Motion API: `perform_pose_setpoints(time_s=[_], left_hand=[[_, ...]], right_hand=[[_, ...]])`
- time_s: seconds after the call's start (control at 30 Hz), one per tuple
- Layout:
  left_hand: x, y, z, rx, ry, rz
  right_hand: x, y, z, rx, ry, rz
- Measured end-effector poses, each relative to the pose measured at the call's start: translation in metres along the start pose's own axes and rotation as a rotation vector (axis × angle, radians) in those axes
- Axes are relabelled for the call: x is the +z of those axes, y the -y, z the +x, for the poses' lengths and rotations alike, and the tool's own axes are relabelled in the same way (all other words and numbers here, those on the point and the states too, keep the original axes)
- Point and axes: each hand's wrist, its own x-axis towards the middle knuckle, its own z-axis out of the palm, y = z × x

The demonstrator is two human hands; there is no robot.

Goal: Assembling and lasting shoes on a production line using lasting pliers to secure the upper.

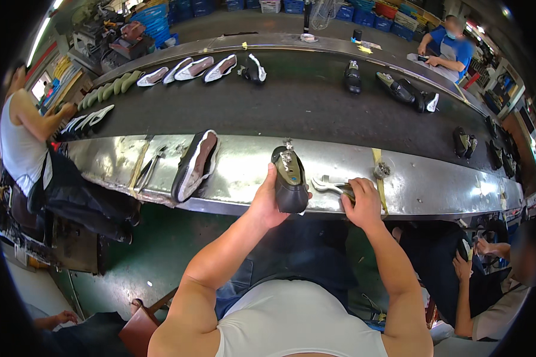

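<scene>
In my left hand [267,205] is a black shoe upper [292,196] on an olive-green last, held up over the metal ledge [238,169]. Its toe points toward me, and crumpled silvery material sits at the far end. My right hand [365,205] is closed around the handles of metal pincers [326,185], just right of the shoe. The jaws of the pincers rest on or just above the ledge; I cannot tell which. Left of my left hand, a larger dark upper with a white edge and brown insole [198,166] lies on the ledge.
Beyond the ledge runs a black conveyor belt [220,113] with several shoes and uppers. Another pincer-like tool [151,168] lies at left, a small round metal container [382,171] at right. Co-workers sit left [27,134], right [488,285] and across the belt [452,50].
</scene>
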Motion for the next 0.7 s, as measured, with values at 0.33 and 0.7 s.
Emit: perform_pose_setpoints(time_s=[0.33,0.7], left_hand=[[0.018,-0.024,0.066,-0.029,0.081,-0.006],[0.019,-0.007,-0.036,0.029,0.161,-0.155]], right_hand=[[-0.007,-0.001,0.003,-0.018,-0.023,0.094],[-0.014,0.011,0.005,0.042,0.168,-0.056]])
